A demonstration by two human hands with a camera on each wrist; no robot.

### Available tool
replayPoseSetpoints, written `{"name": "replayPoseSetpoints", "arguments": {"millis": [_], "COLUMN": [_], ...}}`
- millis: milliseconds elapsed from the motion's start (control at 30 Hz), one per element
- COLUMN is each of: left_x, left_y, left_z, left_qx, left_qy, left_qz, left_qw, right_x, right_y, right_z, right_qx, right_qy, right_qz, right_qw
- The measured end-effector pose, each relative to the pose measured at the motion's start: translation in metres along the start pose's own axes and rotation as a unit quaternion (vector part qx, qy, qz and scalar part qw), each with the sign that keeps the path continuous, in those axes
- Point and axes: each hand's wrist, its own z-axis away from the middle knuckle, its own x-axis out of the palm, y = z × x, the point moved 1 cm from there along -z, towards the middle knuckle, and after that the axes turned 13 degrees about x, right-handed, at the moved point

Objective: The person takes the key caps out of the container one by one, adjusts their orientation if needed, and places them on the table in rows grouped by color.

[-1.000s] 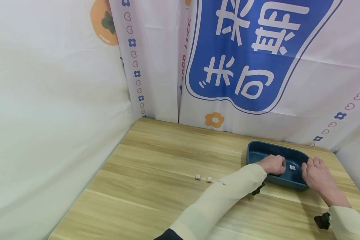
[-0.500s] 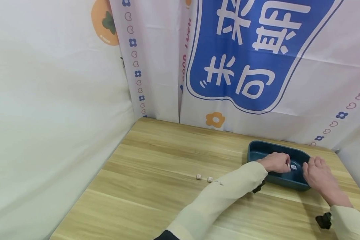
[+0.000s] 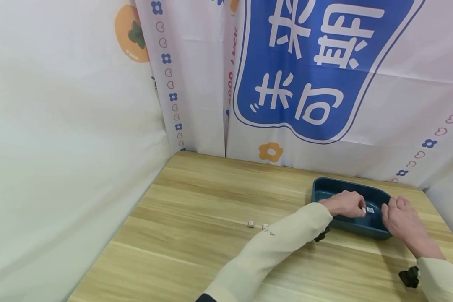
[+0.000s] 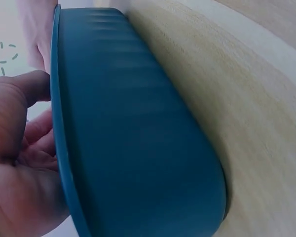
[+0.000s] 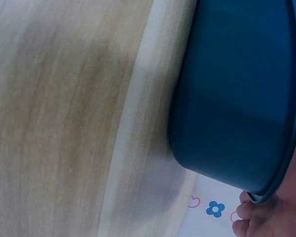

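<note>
Inside the dark teal tray (image 3: 358, 228), my left hand (image 3: 345, 204) holds its thumb and fingers bent together, with a small white cube (image 3: 364, 209) showing at the fingertips. Just right of it, another small white block (image 3: 370, 210) lies on the tray floor. In the left wrist view the tray wall hides part of the left hand (image 4: 24, 163), and the cube is out of sight. My right hand (image 3: 404, 220) grips the tray's right end, fingers over the rim. The right wrist view shows the right hand's fingers (image 5: 251, 217) at the tray's corner.
Two small pale cubes (image 3: 251, 224) sit apart on the wooden table (image 3: 181, 235), left of the tray and close to the left sleeve (image 3: 272, 247). A printed cloth (image 3: 211, 105) hangs behind the table's back edge, and a white cloth (image 3: 71, 147) hangs along the left.
The left hand has shifted slightly right within the tray, and a white cube now shows at its fingertips. The right hand stays at the tray's end. The head view has tilted a little.
</note>
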Motion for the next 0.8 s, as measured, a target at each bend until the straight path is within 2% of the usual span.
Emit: {"name": "replayPoseSetpoints", "arguments": {"millis": [133,267,433,633,800], "left_x": [-0.005,-0.01,-0.022,-0.036,-0.043], "left_y": [-0.002,-0.005,-0.005,-0.004,-0.011], "left_z": [0.002,0.003,0.007,0.017,0.027], "left_qx": [0.01,0.028,0.048,0.068,0.079], "left_qy": [0.003,0.015,0.023,0.026,0.031], "left_qz": [0.006,0.014,0.021,0.03,0.047], "left_qw": [0.9999,0.9994,0.9983,0.9969,0.9953], "right_x": [0.0,-0.001,-0.002,-0.004,-0.003], "right_y": [0.0,0.0,0.001,0.002,0.001], "right_z": [0.0,0.0,-0.001,0.0,0.0], "right_qx": [-0.015,0.002,0.002,0.018,-0.019], "right_qy": [0.017,0.008,0.015,-0.005,0.008], "right_qz": [0.006,-0.01,-0.015,-0.016,0.01], "right_qw": [1.0,1.0,1.0,1.0,1.0]}}
